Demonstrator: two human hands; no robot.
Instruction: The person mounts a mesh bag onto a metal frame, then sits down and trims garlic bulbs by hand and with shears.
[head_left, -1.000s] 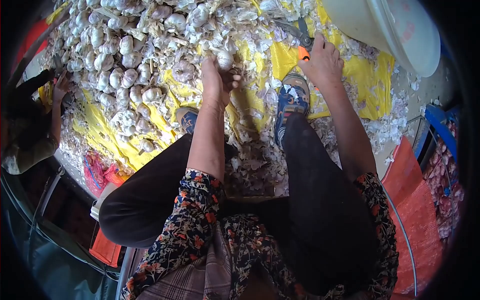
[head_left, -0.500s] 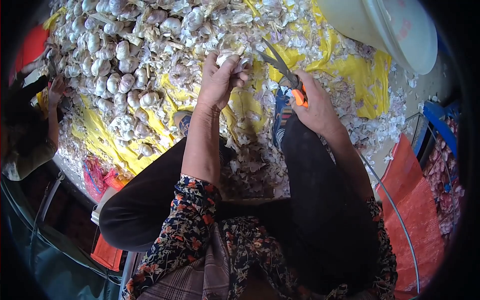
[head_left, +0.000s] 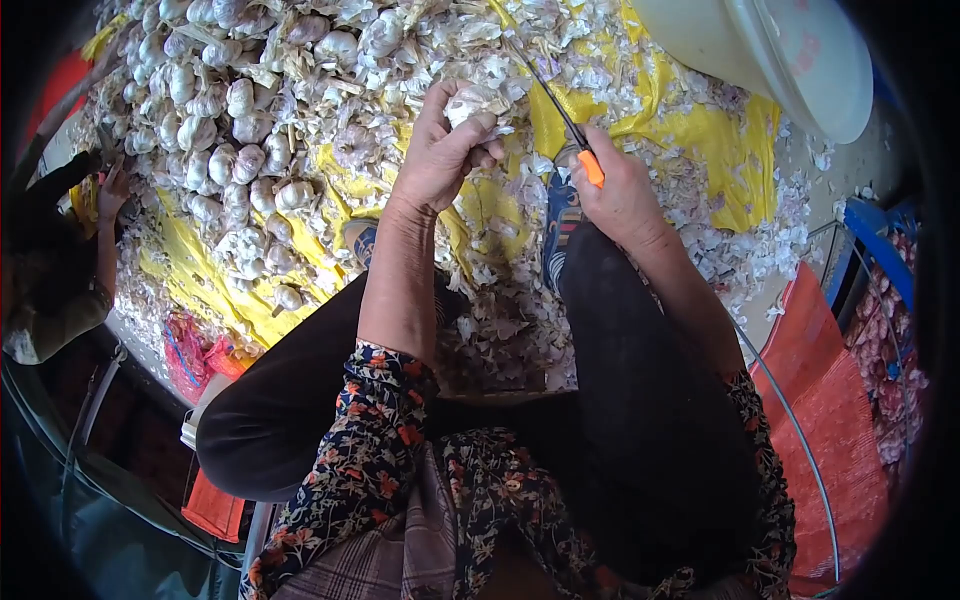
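Left hand (head_left: 440, 155): fingers pinching garlic bulb (head_left: 474, 105), upper center of frame. Right hand (head_left: 620, 190): fingers wrapped round orange shears handle (head_left: 592, 168), blades angled toward top center. Loose garlic pile (head_left: 215, 110) upper left.

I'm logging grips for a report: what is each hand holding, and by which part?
The left hand holds a garlic bulb by its rounded body. The right hand grips the shears by their orange handle end.

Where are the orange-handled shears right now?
In the head view, the shears are in the right hand, to the right of the garlic bulb in the left hand.
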